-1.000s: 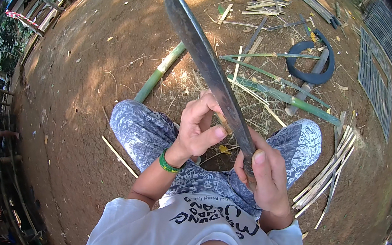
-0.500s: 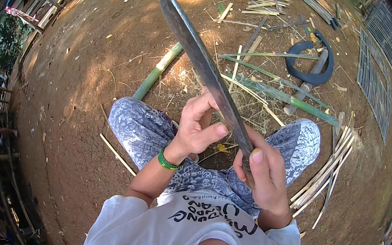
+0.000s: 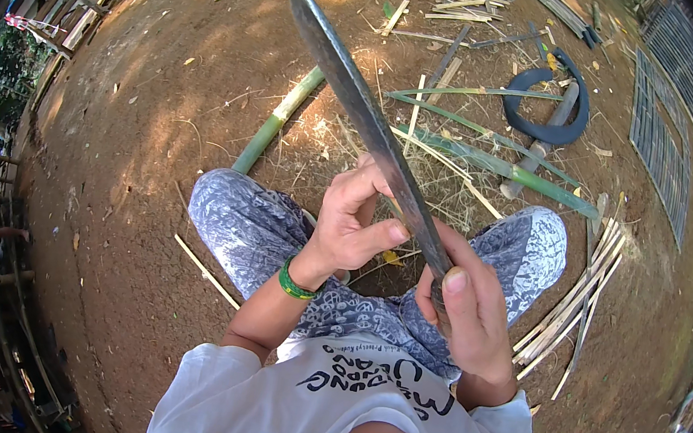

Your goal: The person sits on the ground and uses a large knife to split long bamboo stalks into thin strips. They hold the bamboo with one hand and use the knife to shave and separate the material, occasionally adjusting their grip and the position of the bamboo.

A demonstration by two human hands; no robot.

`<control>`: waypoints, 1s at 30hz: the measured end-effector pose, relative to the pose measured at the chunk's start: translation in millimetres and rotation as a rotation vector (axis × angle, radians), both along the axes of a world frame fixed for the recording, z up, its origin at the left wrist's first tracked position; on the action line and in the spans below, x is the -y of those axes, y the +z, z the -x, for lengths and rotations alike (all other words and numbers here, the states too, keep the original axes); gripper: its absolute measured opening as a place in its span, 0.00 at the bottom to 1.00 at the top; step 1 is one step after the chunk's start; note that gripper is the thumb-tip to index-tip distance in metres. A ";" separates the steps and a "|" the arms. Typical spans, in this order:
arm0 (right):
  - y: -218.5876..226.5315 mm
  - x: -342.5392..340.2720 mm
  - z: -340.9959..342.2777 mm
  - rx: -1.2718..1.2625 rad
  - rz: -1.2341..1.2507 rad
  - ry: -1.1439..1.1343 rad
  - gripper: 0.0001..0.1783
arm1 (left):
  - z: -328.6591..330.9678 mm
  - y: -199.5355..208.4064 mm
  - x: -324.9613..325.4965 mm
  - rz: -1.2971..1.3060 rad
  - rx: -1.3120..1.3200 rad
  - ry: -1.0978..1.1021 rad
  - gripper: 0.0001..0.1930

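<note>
A long machete (image 3: 360, 106) with a dull grey, mottled steel blade slants up from the person's lap toward the upper left, its tip rounded and its edge slightly curved. The right hand (image 3: 468, 318) is closed around the handle at the low end of the machete, thumb laid along the top. The left hand (image 3: 356, 226) is just beside the blade on its left, fingers curled and thumb pressed toward the flat of the steel; a thin pale sliver seems pinched there, but it is too small to tell. A green beaded wristband (image 3: 295, 281) circles the left wrist. Left of the machete a smooth green bamboo pole (image 3: 276, 121) lies on the dry brown dirt ground (image 3: 137, 156). Right of the machete lie split bamboo strips (image 3: 569, 304), flat and pale, and a dark rubber ring (image 3: 546, 107)
</note>
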State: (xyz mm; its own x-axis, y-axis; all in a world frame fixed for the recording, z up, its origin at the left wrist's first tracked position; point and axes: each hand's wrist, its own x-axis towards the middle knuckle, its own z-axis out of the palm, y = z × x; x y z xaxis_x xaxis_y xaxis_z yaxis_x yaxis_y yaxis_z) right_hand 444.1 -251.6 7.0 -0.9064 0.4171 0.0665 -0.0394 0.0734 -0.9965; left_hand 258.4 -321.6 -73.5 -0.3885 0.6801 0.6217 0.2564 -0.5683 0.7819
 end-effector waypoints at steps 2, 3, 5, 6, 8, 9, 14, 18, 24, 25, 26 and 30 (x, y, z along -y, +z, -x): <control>-0.6 -0.8 -1.1 0.008 -0.007 0.005 0.29 | 0.3 0.2 0.0 0.007 -0.007 -0.006 0.21; -0.7 -1.0 -1.5 0.012 -0.011 0.007 0.29 | 1.0 -0.3 -0.2 0.008 -0.021 -0.010 0.21; -0.5 -0.5 -0.9 0.012 0.007 0.002 0.29 | 3.2 -0.7 -0.5 0.008 -0.052 -0.017 0.21; -0.4 -0.4 -0.6 0.012 0.016 0.000 0.29 | 3.2 -1.0 -0.4 0.007 -0.048 -0.016 0.21; 1.7 -1.2 -0.4 0.032 0.011 0.009 0.29 | 3.0 -1.4 -0.2 0.007 -0.040 -0.014 0.21; 2.4 -1.6 -0.3 0.042 0.009 0.014 0.29 | 3.5 -1.4 -0.2 0.007 -0.040 -0.017 0.21; -1.5 -2.5 -1.3 0.056 0.049 0.042 0.30 | 3.3 -1.5 -0.2 0.002 -0.032 -0.030 0.22; -1.6 -2.8 -2.6 0.061 0.048 0.056 0.32 | 3.8 -2.4 -1.1 -0.003 -0.042 -0.048 0.22; -2.1 2.3 -3.5 0.088 0.049 -0.034 0.33 | -2.2 -0.3 -9.3 -0.014 -0.009 -0.046 0.23; -1.7 1.9 -3.8 0.088 0.031 -0.033 0.33 | -2.2 -0.4 -9.9 -0.010 -0.014 -0.048 0.23; -1.0 1.1 -3.9 0.088 0.013 -0.032 0.33 | -1.9 -0.5 -10.3 -0.006 -0.019 -0.049 0.23; -0.5 -3.0 -4.8 0.099 0.011 0.009 0.32 | 2.3 -8.3 -9.7 -0.009 -0.060 -0.055 0.21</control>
